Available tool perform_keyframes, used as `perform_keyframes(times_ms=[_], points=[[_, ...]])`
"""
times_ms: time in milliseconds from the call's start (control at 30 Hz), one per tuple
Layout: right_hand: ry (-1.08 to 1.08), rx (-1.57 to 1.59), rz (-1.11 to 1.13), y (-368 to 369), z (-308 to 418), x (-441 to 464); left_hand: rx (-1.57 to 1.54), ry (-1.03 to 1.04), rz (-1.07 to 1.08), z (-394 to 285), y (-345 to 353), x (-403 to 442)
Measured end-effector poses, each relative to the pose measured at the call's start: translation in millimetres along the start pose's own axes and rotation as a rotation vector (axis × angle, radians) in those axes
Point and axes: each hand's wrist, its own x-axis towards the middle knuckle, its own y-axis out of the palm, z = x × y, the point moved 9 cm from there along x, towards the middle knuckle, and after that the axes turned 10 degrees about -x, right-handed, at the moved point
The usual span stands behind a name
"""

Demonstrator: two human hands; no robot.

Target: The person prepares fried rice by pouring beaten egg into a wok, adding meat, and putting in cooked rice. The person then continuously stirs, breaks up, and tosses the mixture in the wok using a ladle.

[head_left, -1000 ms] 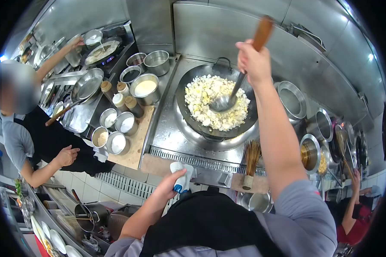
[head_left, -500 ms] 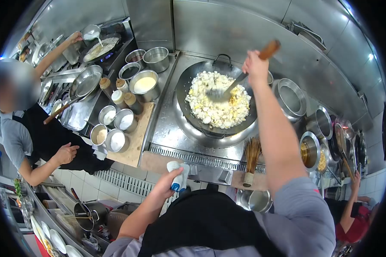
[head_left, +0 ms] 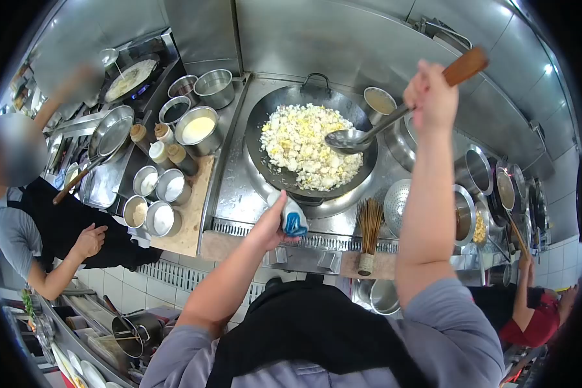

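My right hand (head_left: 433, 97) is closed round the shaft of a ladle (head_left: 349, 140), just below its wooden handle. The ladle's bowl rests at the right side of rice mixed with egg (head_left: 310, 145), inside a large black wok (head_left: 370, 155). Folded in my left hand (head_left: 269, 227) is a white and blue cloth (head_left: 294, 220). That hand is at the wok's near rim, close to its front handle; whether the cloth touches the handle I cannot tell.
A bamboo brush (head_left: 368, 239) stands right of the wok, beside a perforated strainer (head_left: 396, 204). Metal pots (head_left: 215, 88), squeeze bottles (head_left: 158, 153) and seasoning tins (head_left: 163, 218) line the left. A co-worker (head_left: 52, 226) works at the left; another person (head_left: 530, 317) is far right.
The ladle has moved from the middle of the rice to its right side, my right hand shifting right. My left hand has risen with the cloth toward the wok's near rim.
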Motion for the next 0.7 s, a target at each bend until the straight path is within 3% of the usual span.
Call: perform_keyframes(times_ms=[33,67,100,200,300,333,400,433,500,533,633,700], points=[[0.010,-0.033,-0.218,-12,-32,-15,0.021,-0.020,-0.045,-1,4,6],[-0.004,-0.196,-0.238,-15,-84,-25,0.029,-0.043,-0.071,-2,9,9],[0.121,-0.015,-0.103,-5,-113,-26,0.029,-0.039,-0.063,-2,15,16],[0.192,-0.002,-0.066,3,-65,11,0.027,-0.075,-0.074,12,8,35],[0.000,0.113,-0.115,-30,-12,24,-0.022,-0.053,-0.107,15,10,31],[-0.070,0.137,-0.227,-44,-17,11,-0.058,-0.049,-0.111,17,11,29],[0.099,0.147,-0.313,-47,-120,-6,-0.133,-0.028,-0.041,22,11,41],[0.154,0.104,-0.270,-41,-136,4,-0.119,-0.009,-0.011,20,9,47],[0.265,0.054,-0.055,-10,-111,33,-0.076,-0.003,-0.140,15,10,38],[0.255,0.010,-0.080,-6,-91,42,-0.077,-0.010,-0.140,19,8,39],[0.082,0.131,-0.100,-14,-78,56,-0.102,-0.006,-0.171,27,2,42],[-0.204,0.011,-0.468,-46,-98,32,-0.146,-0.013,-0.137,31,3,33]])
